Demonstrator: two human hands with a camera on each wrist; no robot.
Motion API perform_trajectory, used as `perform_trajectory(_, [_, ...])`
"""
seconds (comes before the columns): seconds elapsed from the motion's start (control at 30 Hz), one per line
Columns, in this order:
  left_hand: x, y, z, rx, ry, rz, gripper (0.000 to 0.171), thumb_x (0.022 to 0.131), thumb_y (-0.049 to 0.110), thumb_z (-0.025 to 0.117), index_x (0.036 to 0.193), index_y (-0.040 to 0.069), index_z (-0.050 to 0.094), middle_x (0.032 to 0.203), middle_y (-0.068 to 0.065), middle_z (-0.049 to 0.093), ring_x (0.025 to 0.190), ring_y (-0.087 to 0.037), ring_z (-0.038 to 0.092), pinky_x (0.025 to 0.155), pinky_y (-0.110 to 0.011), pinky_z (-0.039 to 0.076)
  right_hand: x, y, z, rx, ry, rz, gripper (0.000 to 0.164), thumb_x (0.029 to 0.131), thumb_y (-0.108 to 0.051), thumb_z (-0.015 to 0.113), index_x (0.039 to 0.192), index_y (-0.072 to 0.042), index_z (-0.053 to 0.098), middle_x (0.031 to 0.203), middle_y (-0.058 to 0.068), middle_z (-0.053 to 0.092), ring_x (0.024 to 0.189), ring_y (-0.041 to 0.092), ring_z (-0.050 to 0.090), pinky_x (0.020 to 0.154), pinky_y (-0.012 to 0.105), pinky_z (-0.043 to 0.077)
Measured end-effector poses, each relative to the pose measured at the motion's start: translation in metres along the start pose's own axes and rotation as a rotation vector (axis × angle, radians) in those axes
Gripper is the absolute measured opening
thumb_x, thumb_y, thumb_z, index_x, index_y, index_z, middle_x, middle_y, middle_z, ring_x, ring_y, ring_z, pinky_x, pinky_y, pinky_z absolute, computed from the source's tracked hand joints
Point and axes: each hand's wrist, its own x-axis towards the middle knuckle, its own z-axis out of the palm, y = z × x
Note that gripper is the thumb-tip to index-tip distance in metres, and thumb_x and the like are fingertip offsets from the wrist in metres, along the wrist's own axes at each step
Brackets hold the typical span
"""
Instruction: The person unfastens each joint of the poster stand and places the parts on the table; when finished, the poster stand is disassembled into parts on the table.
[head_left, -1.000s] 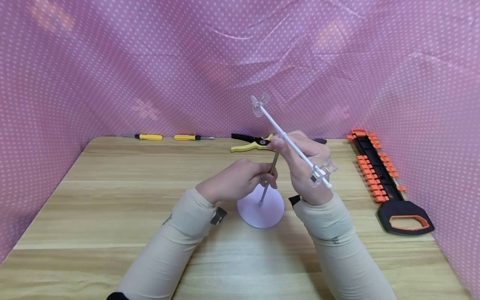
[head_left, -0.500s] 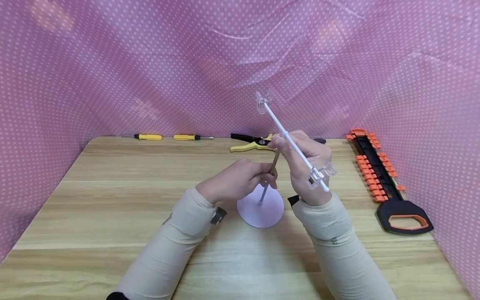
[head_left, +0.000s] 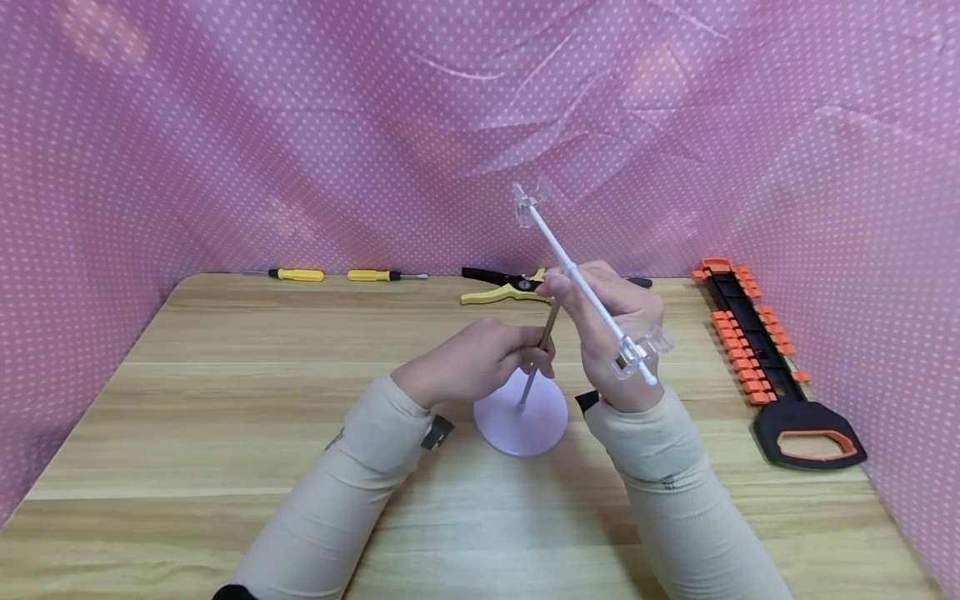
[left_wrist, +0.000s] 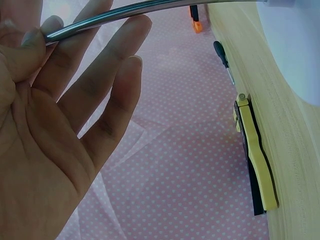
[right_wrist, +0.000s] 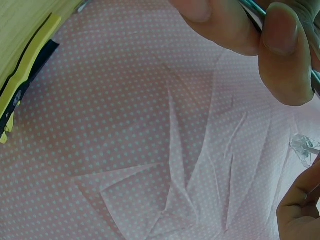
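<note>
In the head view a small stand rises from the table on a round white base (head_left: pixel 521 429). Its thin metal pole (head_left: pixel 531 383) leans slightly right. My left hand (head_left: pixel 480 358) pinches the pole partway up between thumb and fingers. Higher, my right hand (head_left: pixel 622 300) grips the pole's upper part, its fingers covering the top. A white crossbar (head_left: pixel 555 243) slants over the back of the right hand, with a clear plastic clip (head_left: pixel 637 350) at each end. In the left wrist view, the pole (left_wrist: pixel 100 19) runs from the thumb toward the base (left_wrist: pixel 297 55); the other fingers spread loosely.
Two yellow screwdrivers (head_left: pixel 302 274) lie along the table's back edge. Yellow-and-black pliers (head_left: pixel 495 292) sit behind the hands, partly covered by the right one. At the right rests a black and orange handled rack (head_left: pixel 765 342). Pink dotted cloth (head_left: pixel 375 125) surrounds the table (head_left: pixel 225 400).
The crossbar has turned a little: its far end shifted right and its near end shifted left. Both hands keep their hold on the pole, almost in the same place.
</note>
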Motion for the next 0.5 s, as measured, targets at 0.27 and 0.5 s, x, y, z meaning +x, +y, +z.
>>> perform_trajectory(0.27, [-0.0001, 0.0002, -0.0007, -0.009, 0.001, 0.007, 0.020, 0.108, 0.009, 0.054, 0.113, 0.013, 0.074, 0.102, 0.002, 0.081, 0.096, -0.008, 0.073, 0.093, -0.027, 0.058, 0.0007, -0.0008, 0.0001, 0.000, -0.001, -0.001, 0.014, 0.096, -0.006, 0.075, 0.089, 0.005, 0.081, 0.088, 0.010, 0.080, 0.089, 0.019, 0.072, 0.081, 0.029, 0.058])
perform_trajectory(0.5, [0.0004, -0.0010, -0.0006, 0.002, 0.003, 0.010, 0.021, 0.108, 0.008, 0.054, 0.113, 0.014, 0.074, 0.101, 0.005, 0.081, 0.096, -0.006, 0.073, 0.093, -0.026, 0.057, 0.0010, -0.0010, 0.0002, -0.006, -0.004, -0.001, 0.013, 0.097, -0.010, 0.076, 0.089, -0.001, 0.083, 0.088, 0.009, 0.081, 0.089, 0.018, 0.072, 0.081, 0.029, 0.059])
